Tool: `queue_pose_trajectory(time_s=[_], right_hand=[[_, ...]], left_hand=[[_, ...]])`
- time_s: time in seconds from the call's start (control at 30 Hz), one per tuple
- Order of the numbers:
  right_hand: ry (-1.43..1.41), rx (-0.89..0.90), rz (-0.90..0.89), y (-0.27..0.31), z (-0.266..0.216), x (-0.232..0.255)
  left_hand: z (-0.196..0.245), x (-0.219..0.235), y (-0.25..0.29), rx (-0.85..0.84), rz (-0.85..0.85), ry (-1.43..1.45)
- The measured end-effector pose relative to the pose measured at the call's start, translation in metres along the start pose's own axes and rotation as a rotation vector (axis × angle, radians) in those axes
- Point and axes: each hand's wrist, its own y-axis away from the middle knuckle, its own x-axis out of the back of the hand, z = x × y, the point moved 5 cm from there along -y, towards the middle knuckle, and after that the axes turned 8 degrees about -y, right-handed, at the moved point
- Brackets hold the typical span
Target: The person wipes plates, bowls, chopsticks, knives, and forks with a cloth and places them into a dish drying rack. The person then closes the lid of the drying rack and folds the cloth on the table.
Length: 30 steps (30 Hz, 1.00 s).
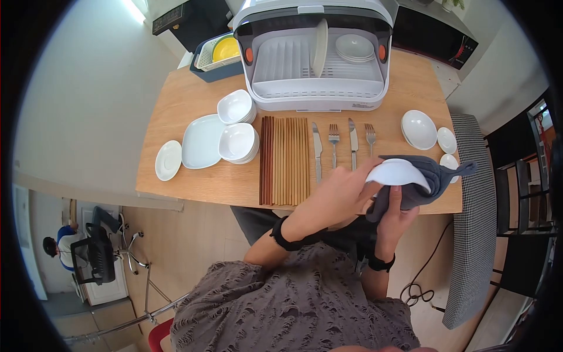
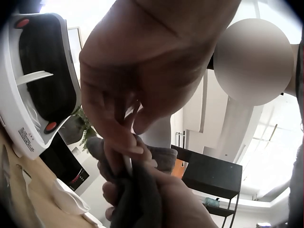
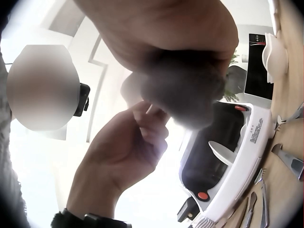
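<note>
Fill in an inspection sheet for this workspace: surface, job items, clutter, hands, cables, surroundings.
Surface: light-brown wooden table, tableware spread across it.
Job items: curved white dish, partly wrapped in dark-grey fabric cloth.
Clutter: brown wooden chopsticks in a row; silver metal knives and forks; two stacks of white squarish bowls.
Hands: left hand grips the dish's edge; right hand holds cloth and dish.
Cables: thin black cable, looped on the floor.
Surroundings: white box-shaped dish cabinet on the table; black-fronted microwave beyond; grey checked bench at right.
</note>
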Motion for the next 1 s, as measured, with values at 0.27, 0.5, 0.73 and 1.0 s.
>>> queue_pose_trajectory(time_s=[0.27, 0.5, 0.73, 1.0], right_hand=[[0.405, 0.282, -0.001, -0.007, -0.02, -0.005], [-0.143, 0.406, 0.237, -0.007, -0.017, 0.03], [-0.098, 0.295, 0.316, -0.011, -0.016, 0.05], [-0.146, 0.241, 0.303, -0.004, -0.014, 0.076]], left_hand=[[-0.014, 0.012, 0.001, -0.028, -0.133, -0.232], [-0.039, -0.009, -0.025, 0.405, -0.278, 0.715], [-0.08, -0.006, -0.103, 0.543, -0.121, 1.12], [-0.152, -0.007, -0.195, 0.554, 0.071, 1.278]])
